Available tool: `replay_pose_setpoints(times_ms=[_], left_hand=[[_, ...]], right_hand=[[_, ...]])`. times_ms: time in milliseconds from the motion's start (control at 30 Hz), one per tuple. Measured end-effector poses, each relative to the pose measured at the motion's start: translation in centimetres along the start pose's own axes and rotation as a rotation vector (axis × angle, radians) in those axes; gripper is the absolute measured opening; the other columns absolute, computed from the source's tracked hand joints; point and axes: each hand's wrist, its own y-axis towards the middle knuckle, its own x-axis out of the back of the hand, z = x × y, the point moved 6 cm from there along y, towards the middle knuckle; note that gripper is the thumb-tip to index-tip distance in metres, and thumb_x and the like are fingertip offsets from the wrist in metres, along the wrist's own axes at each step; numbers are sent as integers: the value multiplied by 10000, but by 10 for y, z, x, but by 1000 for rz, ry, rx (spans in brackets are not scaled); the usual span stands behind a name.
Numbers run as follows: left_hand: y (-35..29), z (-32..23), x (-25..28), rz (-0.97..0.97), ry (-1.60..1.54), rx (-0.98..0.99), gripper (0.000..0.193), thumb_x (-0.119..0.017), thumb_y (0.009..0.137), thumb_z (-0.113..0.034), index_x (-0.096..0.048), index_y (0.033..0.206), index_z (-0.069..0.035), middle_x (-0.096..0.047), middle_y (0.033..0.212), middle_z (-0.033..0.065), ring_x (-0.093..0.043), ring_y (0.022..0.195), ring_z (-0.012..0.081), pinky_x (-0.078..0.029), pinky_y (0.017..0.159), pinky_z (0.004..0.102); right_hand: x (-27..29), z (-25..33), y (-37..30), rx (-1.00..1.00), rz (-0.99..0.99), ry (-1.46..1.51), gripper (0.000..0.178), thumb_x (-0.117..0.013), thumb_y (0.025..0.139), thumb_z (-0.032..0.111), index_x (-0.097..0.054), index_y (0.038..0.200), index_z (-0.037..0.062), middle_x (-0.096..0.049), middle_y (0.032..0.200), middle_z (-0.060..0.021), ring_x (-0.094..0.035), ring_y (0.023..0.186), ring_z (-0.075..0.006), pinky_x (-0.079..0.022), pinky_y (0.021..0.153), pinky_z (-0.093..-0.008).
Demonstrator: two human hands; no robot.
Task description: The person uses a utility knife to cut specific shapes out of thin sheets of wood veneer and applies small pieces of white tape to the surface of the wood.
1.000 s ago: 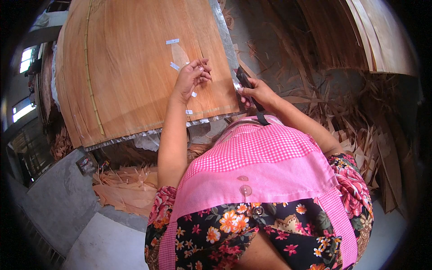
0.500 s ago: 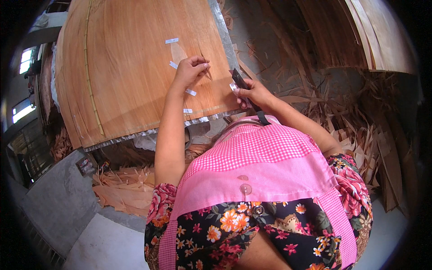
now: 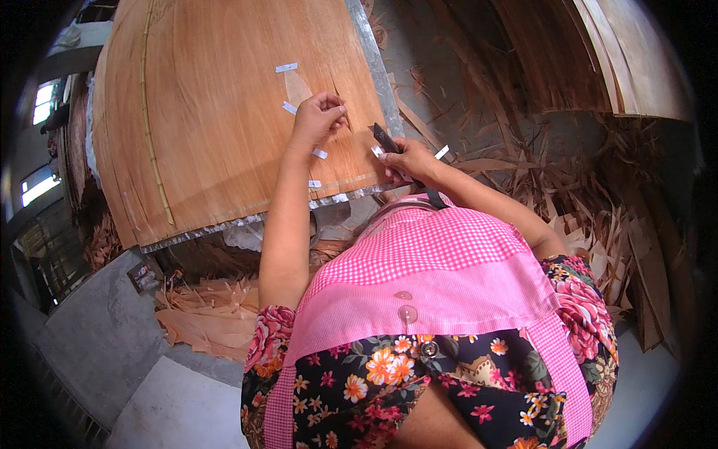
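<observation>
My left hand (image 3: pixel 320 123) rests on a reddish-brown veneer sheet (image 3: pixel 217 105), thumb and forefinger pinched together beside a dark narrow split. Whether a sliver of wood sits between those fingertips is too small to tell. To the right, over the sheet's edge, my right hand (image 3: pixel 411 160) grips a black utility knife (image 3: pixel 386 139) that points up and left. A white strip of tape (image 3: pixel 377 151) shows by its fingers, another near the wrist. Several short white tape strips (image 3: pixel 286 67) lie on the sheet around a paler leaf-shaped patch (image 3: pixel 297 88).
A long thin bamboo stick (image 3: pixel 147 112) runs along the sheet's left part. Metal edging (image 3: pixel 374 56) bounds the right side. Veneer scraps (image 3: pixel 598 232) litter the floor at right, more (image 3: pixel 209 318) lie below the table. Stacked veneer (image 3: pixel 553 56) stands far right.
My right hand has moved slightly left and the knife's tip is closer to my left hand. A white strip now shows by the right wrist. My left hand has barely moved.
</observation>
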Motion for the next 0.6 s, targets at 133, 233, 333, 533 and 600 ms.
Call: replay_pose_setpoints(times_ms=[133,233,333,533,600], left_hand=[[-9,-25,-4,-308,808,-332,110,-637,694,-112,-593,771,-48,-595,748,67,-588,675,205,-459,575,300],[-7,-19,-2,-335,731,-276,114,-630,678,-157,-600,747,-71,-584,786,71,-575,737,248,-457,635,339],[-9,-23,-2,-357,758,-305,97,-623,689,-143,-595,727,-59,-587,771,75,-579,724,241,-458,631,334],[-16,-18,-7,-588,696,-281,146,-649,678,-132,-618,807,-71,-580,865,73,-566,787,226,-456,681,319],[-25,-18,-13,-619,807,-441,167,-651,676,-120,-616,835,-82,-575,892,60,-553,804,230,-451,686,321]], right_hand=[[1,-1,1,-1,-7,8,115,-521,849,111,-494,922,26,-511,605,-35,-473,464,-109,-394,429,-236],[2,-4,4,6,-3,-8,113,-522,849,110,-497,917,23,-513,607,-35,-479,468,-111,-399,434,-235],[1,-5,4,-8,-9,11,112,-524,849,110,-500,914,21,-513,610,-33,-482,472,-111,-404,439,-234],[2,-5,3,-5,-35,10,107,-521,847,116,-506,907,28,-514,606,-28,-483,471,-107,-404,430,-232],[2,-3,-1,-5,-31,8,100,-519,853,119,-508,900,32,-509,601,-24,-477,472,-100,-398,434,-226]])
